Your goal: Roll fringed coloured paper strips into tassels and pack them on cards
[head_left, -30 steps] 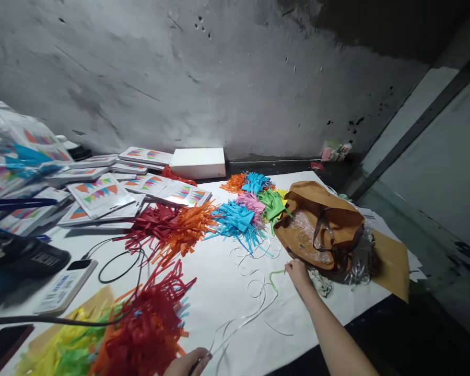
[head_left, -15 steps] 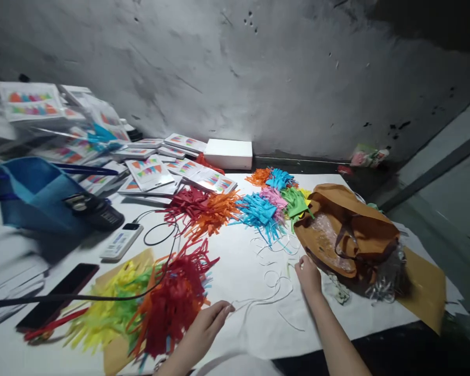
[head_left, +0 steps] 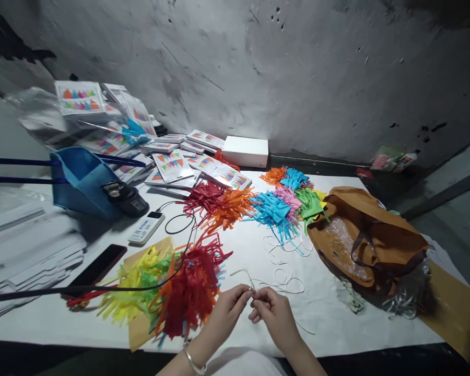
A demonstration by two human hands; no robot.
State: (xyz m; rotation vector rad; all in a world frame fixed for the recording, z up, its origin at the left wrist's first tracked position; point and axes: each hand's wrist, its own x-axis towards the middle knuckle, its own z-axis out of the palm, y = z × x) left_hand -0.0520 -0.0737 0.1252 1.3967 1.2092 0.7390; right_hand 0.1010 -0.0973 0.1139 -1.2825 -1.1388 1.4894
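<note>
My left hand (head_left: pixel 229 310) and my right hand (head_left: pixel 273 313) meet near the front edge of the white table (head_left: pixel 329 324), both pinching a thin pale ribbon (head_left: pixel 254 284) between fingertips. The ribbon runs from my fingers into loose loops (head_left: pixel 288 261) lying on the white surface. Just left of my left hand lies a heap of red, orange, green and yellow paper tassels (head_left: pixel 168 290). A bracelet sits on my left wrist.
More tassels in red, orange, blue, pink and green (head_left: pixel 266 201) lie mid-table. A brown bag (head_left: pixel 370 243) with plastic inside sits at right. A blue bag (head_left: pixel 86 180), remote (head_left: pixel 145 227), phone (head_left: pixel 97 267), black cable, printed packets (head_left: pixel 172 164) and white box (head_left: pixel 245 151) fill the left and back.
My right hand drew back from beside the brown bag to meet my left hand at the front. Both now pinch the ribbon. The view swung left.
</note>
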